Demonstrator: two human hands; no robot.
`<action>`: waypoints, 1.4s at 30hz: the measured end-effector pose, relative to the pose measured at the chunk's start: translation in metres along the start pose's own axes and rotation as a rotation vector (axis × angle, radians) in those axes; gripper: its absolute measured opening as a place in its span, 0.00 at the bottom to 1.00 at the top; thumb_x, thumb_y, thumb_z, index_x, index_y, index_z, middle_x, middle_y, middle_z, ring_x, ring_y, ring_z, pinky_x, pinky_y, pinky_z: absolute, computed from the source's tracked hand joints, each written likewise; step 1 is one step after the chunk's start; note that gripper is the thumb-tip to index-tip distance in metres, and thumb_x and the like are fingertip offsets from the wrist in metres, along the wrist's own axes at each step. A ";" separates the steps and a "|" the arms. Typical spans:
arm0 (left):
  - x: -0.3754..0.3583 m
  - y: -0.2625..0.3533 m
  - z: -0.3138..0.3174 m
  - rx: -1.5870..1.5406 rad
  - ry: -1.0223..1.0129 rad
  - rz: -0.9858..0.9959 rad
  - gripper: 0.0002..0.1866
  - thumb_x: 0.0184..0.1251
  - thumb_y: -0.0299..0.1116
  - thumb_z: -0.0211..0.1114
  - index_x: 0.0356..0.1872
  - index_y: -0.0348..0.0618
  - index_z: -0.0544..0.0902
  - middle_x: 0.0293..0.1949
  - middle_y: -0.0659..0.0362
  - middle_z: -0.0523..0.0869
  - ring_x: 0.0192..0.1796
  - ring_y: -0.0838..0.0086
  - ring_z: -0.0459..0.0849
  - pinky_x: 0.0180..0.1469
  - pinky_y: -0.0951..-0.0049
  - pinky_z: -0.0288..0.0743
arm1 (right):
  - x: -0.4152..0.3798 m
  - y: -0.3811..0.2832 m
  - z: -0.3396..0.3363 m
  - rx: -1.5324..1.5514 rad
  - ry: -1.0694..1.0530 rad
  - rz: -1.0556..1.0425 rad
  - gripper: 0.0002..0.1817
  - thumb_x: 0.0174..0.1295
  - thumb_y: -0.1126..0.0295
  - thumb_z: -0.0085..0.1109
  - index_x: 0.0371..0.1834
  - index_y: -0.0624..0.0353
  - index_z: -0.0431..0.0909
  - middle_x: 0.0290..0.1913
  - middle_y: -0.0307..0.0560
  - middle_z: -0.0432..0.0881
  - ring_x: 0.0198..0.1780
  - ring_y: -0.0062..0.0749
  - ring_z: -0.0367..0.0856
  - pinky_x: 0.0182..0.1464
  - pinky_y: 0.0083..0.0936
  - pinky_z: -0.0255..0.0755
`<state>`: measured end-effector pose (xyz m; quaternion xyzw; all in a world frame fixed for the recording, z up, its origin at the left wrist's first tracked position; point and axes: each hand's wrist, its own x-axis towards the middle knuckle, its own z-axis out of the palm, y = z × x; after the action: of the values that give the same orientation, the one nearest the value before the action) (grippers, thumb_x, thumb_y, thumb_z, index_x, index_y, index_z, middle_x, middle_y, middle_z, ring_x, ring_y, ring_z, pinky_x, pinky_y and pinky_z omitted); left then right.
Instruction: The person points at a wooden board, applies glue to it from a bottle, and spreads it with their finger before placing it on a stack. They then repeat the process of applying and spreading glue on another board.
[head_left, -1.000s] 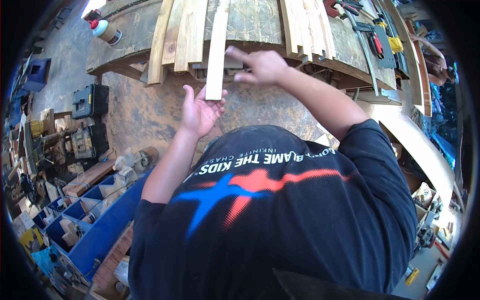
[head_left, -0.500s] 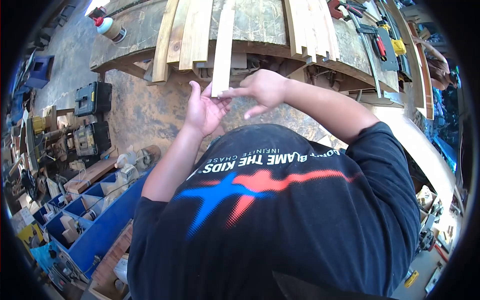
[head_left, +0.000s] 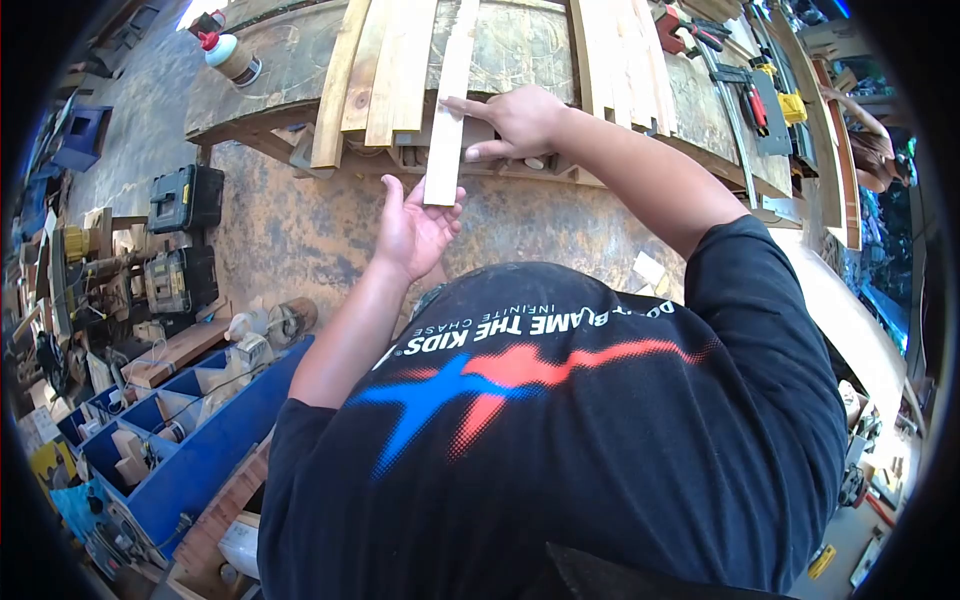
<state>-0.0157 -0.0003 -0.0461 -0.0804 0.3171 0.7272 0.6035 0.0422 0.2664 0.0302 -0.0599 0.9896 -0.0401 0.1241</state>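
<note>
A pale wooden strip juts out over the front edge of the workbench, pointing at my body. Under its near end is my left hand, palm up, with fingers curled beneath the wood and the thumb standing off to the left. My right hand reaches in from the right, farther up the strip. Its index finger lies across the strip's top face near the bench edge; the thumb points toward the strip's right side. The other fingers of that hand are partly hidden.
More wooden strips lie left and right on the workbench. A red-capped glue bottle stands at the bench's left end. Clamps lie at the right. Black toolboxes and a blue divided box are at lower left.
My right hand has moved from the strip's near end up along it toward the bench. The strip's end sits slightly closer to me, with my left hand still under it.
</note>
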 end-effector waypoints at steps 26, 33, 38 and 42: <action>0.007 -0.006 -0.007 0.037 0.000 -0.062 0.47 0.77 0.76 0.31 0.72 0.46 0.75 0.51 0.53 0.85 0.48 0.69 0.81 0.52 0.65 0.77 | -0.010 0.001 0.028 0.047 -0.019 -0.043 0.50 0.67 0.24 0.47 0.87 0.35 0.50 0.28 0.52 0.85 0.32 0.50 0.88 0.37 0.44 0.82; 0.005 0.002 -0.003 0.042 0.002 -0.064 0.47 0.78 0.76 0.31 0.71 0.46 0.75 0.51 0.53 0.85 0.48 0.69 0.81 0.53 0.65 0.78 | -0.027 -0.007 0.034 0.111 0.090 -0.347 0.49 0.67 0.23 0.45 0.83 0.45 0.63 0.32 0.52 0.86 0.35 0.45 0.89 0.37 0.43 0.83; 0.011 0.003 -0.016 0.053 -0.019 -0.092 0.46 0.78 0.75 0.32 0.72 0.45 0.75 0.53 0.52 0.86 0.49 0.68 0.83 0.55 0.64 0.79 | -0.013 0.012 0.033 0.099 0.135 0.237 0.53 0.68 0.25 0.47 0.86 0.49 0.51 0.35 0.56 0.86 0.37 0.50 0.88 0.38 0.44 0.82; 0.010 0.005 -0.013 0.057 -0.027 -0.129 0.46 0.77 0.75 0.33 0.72 0.45 0.75 0.53 0.52 0.86 0.50 0.67 0.84 0.55 0.64 0.80 | -0.017 -0.008 0.040 0.089 0.179 -0.344 0.51 0.69 0.26 0.47 0.86 0.47 0.52 0.30 0.53 0.83 0.31 0.48 0.86 0.36 0.43 0.81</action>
<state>-0.0269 0.0002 -0.0597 -0.0739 0.3236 0.6785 0.6553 0.0691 0.2581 -0.0035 -0.2188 0.9691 -0.1096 0.0295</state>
